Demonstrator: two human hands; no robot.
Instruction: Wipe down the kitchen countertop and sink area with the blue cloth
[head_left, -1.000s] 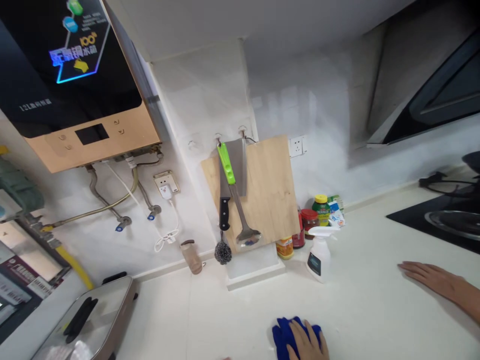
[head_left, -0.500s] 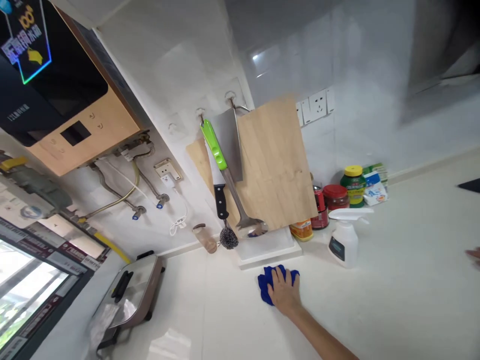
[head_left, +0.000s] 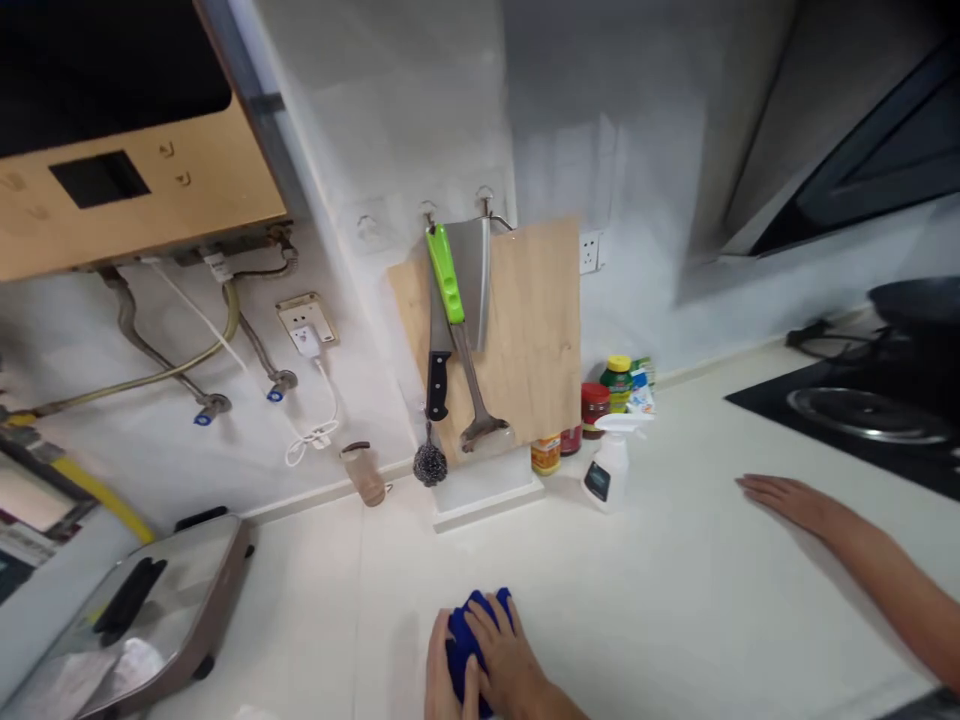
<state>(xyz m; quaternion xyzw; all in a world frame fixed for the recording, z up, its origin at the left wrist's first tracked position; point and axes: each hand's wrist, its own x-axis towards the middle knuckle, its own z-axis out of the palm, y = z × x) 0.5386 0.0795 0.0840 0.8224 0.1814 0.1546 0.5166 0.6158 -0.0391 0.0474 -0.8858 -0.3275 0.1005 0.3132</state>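
Note:
Near the bottom middle, a bunched blue cloth point(head_left: 463, 655) lies on the white counter point(head_left: 660, 600). My left hand point(head_left: 444, 675) closes on its left side, with the thumb toward the cloth. From the right, my right hand point(head_left: 510, 660) presses over the cloth with bent fingers. The two hands are close together, and the lower part of the cloth is partly hidden between them. A white spray bottle point(head_left: 611, 465) stands farther back, to the right of both hands.
Another person's hand point(head_left: 791, 503) rests flat at right, near the black stove point(head_left: 847, 410). Utensils hang before a wooden board point(head_left: 536, 340). Jars point(head_left: 595, 408) stand by the wall, a lidded electric pan point(head_left: 172, 600) at left, a cup point(head_left: 364, 473) behind.
The view has shifted right and levelled. The blue cloth is nearer the bottom edge, and my left hand has come onto it beside my right. More of the other person's arm shows.

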